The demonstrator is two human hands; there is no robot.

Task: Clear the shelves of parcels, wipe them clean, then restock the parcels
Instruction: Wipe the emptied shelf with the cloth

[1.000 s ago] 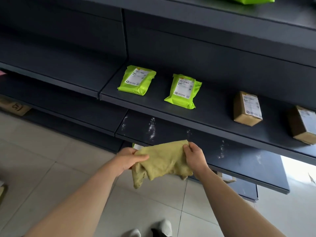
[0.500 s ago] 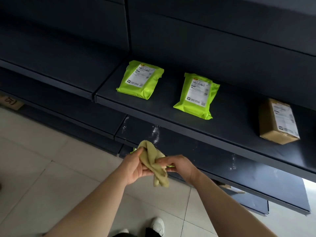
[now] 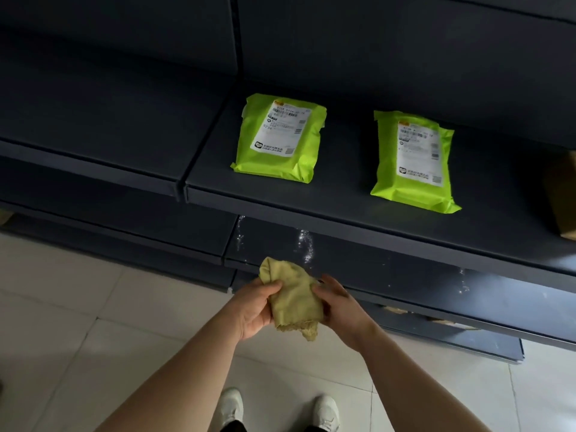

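Both hands hold a folded yellow-green cloth (image 3: 293,297) in front of the shelves, above the floor. My left hand (image 3: 255,307) grips its left side with the thumb on top. My right hand (image 3: 339,302) holds its right side, fingers curled against it. On the dark shelf (image 3: 343,194) above lie two lime-green bagged parcels with white labels, one on the left (image 3: 279,138) and one further right (image 3: 413,160). A brown cardboard parcel (image 3: 564,194) is cut off at the right edge.
The lower shelf (image 3: 405,272) just beyond the cloth carries white dusty smears. Dark shelves (image 3: 93,120) continue to the left. Pale floor tiles (image 3: 62,322) lie below, with my white shoes (image 3: 230,406) at the bottom. Something brown shows under the lowest shelf.
The cloth went from spread out to folded into a small bundle between both hands. The view has moved closer and lower toward the shelves.
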